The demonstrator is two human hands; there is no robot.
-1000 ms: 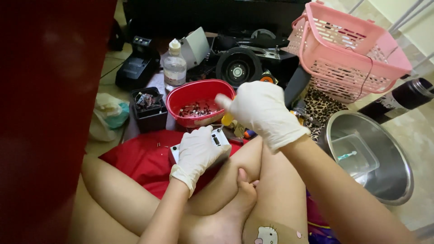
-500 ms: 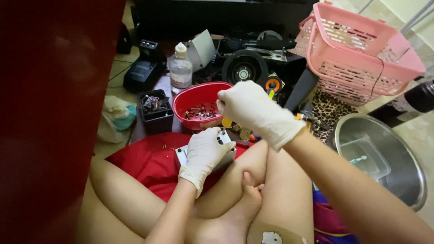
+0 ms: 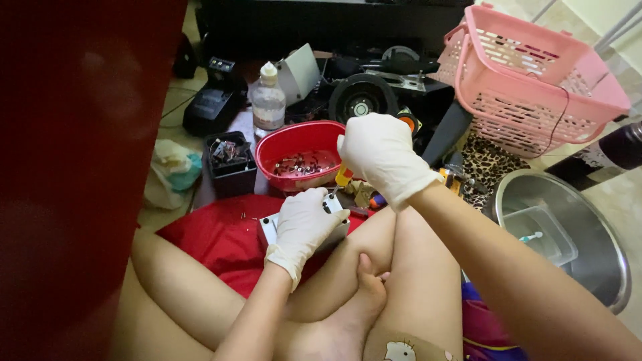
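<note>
Person seated on the floor, legs crossed, both hands in white gloves. Left hand lies curled over a small pale grey box-shaped device resting on a red cloth between knee and bowl; fingers wrapped down over its top, pinning it flat. Right hand is closed in a fist round the yellow-and-orange handle of a screwdriver, held upright, its thin shaft running down to the device's upper face just beside the left fingertips. Compared with a second ago, the right hand sits lower and closer to the left: then it was lifted above the bowl's rim with the tool clear of the device, now the tip looks set on it. The left hand has barely shifted; most of the rest of the apparent movement is the camera tilting. My reading: the tool has gone from carried to engaged, so a screw is likely being worked, though the tip itself is too small to confirm. Just behind the hands, a red bowl holding small dark parts; left of it a black tray of bits and a clear bottle. A pink basket stands far right, a steel basin below it.
</note>
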